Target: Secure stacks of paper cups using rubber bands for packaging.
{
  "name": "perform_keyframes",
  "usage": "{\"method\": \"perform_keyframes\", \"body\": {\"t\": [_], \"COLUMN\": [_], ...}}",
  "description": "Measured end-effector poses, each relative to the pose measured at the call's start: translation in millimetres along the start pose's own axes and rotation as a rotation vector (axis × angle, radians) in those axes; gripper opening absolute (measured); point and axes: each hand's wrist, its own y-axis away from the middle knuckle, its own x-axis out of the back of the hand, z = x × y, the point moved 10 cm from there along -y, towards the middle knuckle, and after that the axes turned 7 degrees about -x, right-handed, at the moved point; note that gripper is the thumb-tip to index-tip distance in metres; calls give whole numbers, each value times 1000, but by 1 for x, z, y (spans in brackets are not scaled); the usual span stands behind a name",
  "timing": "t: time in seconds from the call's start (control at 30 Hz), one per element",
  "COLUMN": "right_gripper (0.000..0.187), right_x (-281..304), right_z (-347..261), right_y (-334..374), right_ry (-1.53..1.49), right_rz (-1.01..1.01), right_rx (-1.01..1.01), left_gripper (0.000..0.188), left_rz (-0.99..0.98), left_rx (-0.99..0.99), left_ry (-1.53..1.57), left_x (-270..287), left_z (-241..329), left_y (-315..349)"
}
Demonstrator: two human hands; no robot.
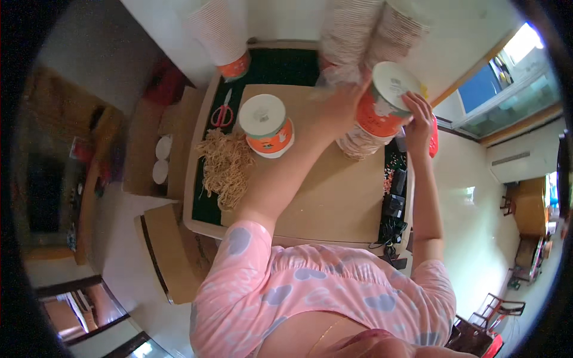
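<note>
A large orange paper tub (382, 116) with a green band stands upside down, its white base upward, at the far right of the table. My right hand (421, 116) holds its right side, fingers curled over the edge of the base. My left hand (345, 106) reaches across to its left side; motion blurs the fingers, so their grip cannot be made out. Beside that hand is some crumpled clear plastic (340, 76). Below the tub shows a stack of pale rims (361, 144). Another upside-down orange tub (268, 134) stands left of centre.
Tan strings (224, 167) lie heaped beside red-handled scissors (223, 113). Tall stacks of white tubs (352, 33) rise at the back, with another stack (216, 33) at back left. Black adapters and cables (394, 206) line the right edge. Cardboard boxes (173, 250) stand left on the floor.
</note>
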Motion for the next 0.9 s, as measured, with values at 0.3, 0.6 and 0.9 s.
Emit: {"method": "perform_keyframes", "body": {"t": [0.3, 0.6, 0.9], "right_gripper": [39, 67, 65], "right_x": [-122, -349, -329], "right_z": [-104, -74, -97], "right_y": [87, 207, 161], "right_ry": [-544, -469, -571], "right_rz": [-443, -714, -726], "right_rx": [-256, -156, -464], "left_gripper": [31, 61, 64], "left_rz": [759, 275, 505], "left_rx": [443, 591, 434], "left_ry": [120, 199, 177], "left_x": [84, 14, 52], "left_z": [-141, -277, -247], "left_y": [229, 266, 258]}}
